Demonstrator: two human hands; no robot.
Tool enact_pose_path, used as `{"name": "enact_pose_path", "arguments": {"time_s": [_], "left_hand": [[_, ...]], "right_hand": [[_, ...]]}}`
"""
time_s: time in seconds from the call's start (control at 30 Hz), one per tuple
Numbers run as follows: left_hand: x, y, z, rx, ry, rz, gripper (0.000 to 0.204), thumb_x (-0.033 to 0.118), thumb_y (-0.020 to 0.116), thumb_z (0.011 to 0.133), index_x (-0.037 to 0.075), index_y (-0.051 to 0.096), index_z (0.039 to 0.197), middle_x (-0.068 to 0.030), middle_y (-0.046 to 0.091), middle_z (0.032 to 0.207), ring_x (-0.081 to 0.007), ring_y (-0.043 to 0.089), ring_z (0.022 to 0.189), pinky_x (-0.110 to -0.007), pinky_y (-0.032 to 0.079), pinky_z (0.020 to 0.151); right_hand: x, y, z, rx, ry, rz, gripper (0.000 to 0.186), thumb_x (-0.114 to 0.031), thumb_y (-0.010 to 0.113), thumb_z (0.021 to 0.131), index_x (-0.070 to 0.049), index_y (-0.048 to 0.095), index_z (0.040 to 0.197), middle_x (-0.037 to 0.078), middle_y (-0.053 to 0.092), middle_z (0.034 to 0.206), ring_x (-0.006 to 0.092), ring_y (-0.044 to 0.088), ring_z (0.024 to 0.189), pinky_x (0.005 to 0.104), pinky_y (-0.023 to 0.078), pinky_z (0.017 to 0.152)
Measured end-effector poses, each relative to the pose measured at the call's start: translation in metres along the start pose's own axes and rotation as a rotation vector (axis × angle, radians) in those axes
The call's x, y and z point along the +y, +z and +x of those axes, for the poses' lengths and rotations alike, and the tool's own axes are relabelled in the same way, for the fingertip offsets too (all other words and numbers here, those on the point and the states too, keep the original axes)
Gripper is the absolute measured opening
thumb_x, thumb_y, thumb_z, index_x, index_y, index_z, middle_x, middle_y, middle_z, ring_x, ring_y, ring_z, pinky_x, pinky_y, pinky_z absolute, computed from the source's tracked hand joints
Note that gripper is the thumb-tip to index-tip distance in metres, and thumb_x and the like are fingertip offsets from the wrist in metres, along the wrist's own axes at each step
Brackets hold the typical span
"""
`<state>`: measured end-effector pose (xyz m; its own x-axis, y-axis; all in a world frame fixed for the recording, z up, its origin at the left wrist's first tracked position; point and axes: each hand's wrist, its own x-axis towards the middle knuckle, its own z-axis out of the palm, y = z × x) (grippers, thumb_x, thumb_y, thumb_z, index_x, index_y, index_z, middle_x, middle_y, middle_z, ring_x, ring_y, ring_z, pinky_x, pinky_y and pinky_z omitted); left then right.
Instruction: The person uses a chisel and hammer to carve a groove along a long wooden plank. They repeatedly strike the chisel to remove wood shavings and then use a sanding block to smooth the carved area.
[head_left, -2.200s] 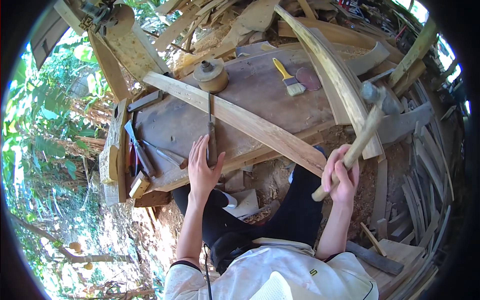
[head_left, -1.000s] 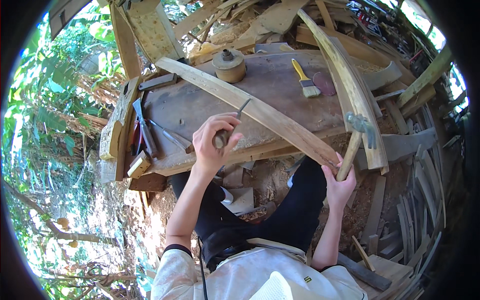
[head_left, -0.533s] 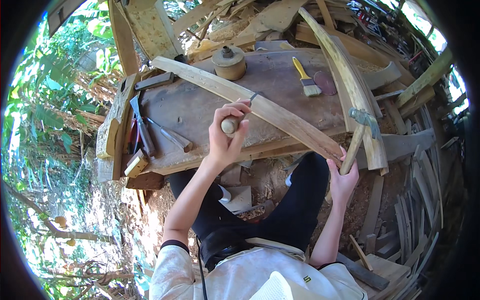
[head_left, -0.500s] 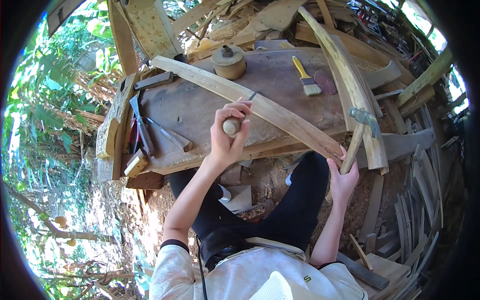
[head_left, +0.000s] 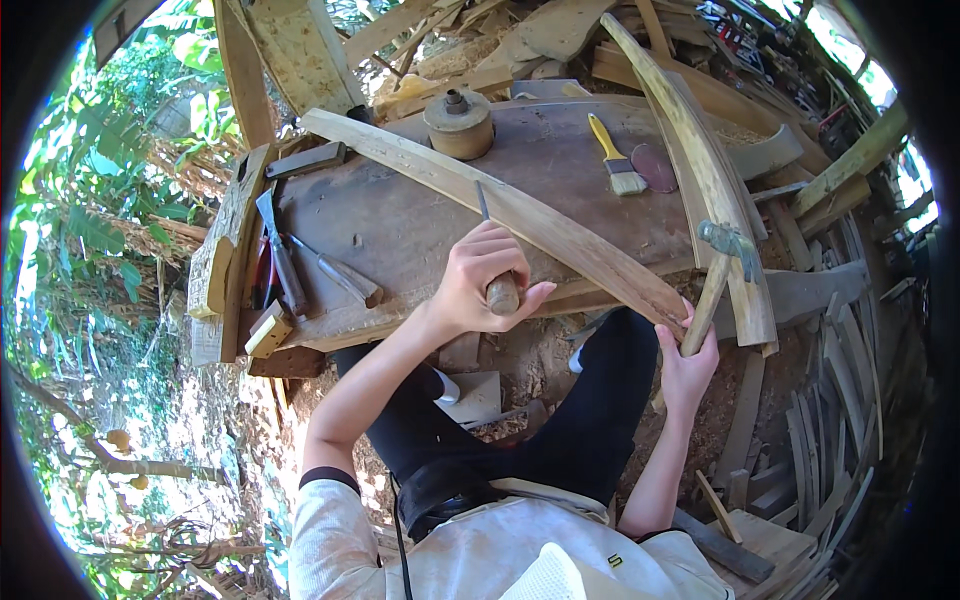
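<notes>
In my left hand (head_left: 482, 275) I grip a chisel (head_left: 503, 294) by its round wooden handle. Its narrow metal blade points away from me, and the tip lies at the near edge of a long curved wooden strip (head_left: 575, 232). Whether the tip touches the wood I cannot tell. The strip runs slantwise over the workbench (head_left: 400, 215), from far left to near right. My right hand (head_left: 690, 365) is closed around the hammer (head_left: 709, 300) by its wooden handle, with the head upward, and its fingers also touch the strip's near end.
On the bench stand a round pot with a spout (head_left: 458, 125), a yellow-handled paintbrush (head_left: 615, 160) and a reddish disc (head_left: 653, 167). Several chisels (head_left: 285, 255) lie at the left. A pale curved branch (head_left: 690, 155) rests at the right, near wood scraps (head_left: 820, 420).
My left hand has moved toward me and slightly right, turning so that the chisel's blade now points away and a little left. My right hand, the hammer and the strip stay nearly in place.
</notes>
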<state>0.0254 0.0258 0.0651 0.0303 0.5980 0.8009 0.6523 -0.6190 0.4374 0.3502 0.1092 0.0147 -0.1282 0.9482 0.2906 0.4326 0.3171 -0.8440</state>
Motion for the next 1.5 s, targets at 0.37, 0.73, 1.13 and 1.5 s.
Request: {"name": "enact_pose_path", "arguments": {"time_s": [0.37,0.73,1.13,1.5], "left_hand": [[-0.049,-0.026,0.027,0.016,0.3,0.111,0.034,0.006,0.084,0.076,0.009,0.051,0.068,-0.0041,0.053,0.063,-0.021,0.055,0.054,-0.034,0.042,0.046],[-0.065,-0.005,0.003,-0.025,0.508,0.141,0.05,0.026,0.087,0.084,0.013,0.042,0.066,0.0012,0.045,0.058,-0.0166,0.049,0.047,-0.03,0.04,0.044],[-0.049,-0.021,0.011,0.044,0.126,-0.099,0.038,0.013,0.083,0.072,0.012,0.047,0.064,-0.0019,0.052,0.061,-0.0222,0.052,0.05,-0.036,0.04,0.047],[-0.018,-0.01,0.015,0.003,0.131,-0.147,0.034,0.006,0.079,0.071,0.012,0.047,0.062,-0.0025,0.047,0.053,-0.0231,0.048,0.045,-0.035,0.036,0.044]], "right_hand": [[-0.017,-0.002,0.002,-0.037,0.092,-0.036,0.034,-0.011,0.083,0.088,-0.002,0.055,0.105,0.015,0.068,0.134,0.0237,0.062,0.123,0.0387,0.045,0.109],[-0.014,-0.002,0.002,-0.042,0.079,-0.126,0.034,-0.006,0.081,0.087,0.001,0.057,0.111,0.013,0.068,0.13,0.0237,0.062,0.117,0.0378,0.046,0.106],[-0.01,-0.001,0.001,-0.02,0.025,-0.101,0.054,-0.009,0.083,0.085,-0.002,0.064,0.135,0.006,0.064,0.112,0.022,0.059,0.104,0.0376,0.046,0.1],[-0.015,-0.001,0.002,-0.029,0.089,-0.121,0.058,-0.02,0.086,0.085,-0.002,0.064,0.136,0.006,0.064,0.106,0.0224,0.061,0.103,0.0385,0.048,0.099]]}}
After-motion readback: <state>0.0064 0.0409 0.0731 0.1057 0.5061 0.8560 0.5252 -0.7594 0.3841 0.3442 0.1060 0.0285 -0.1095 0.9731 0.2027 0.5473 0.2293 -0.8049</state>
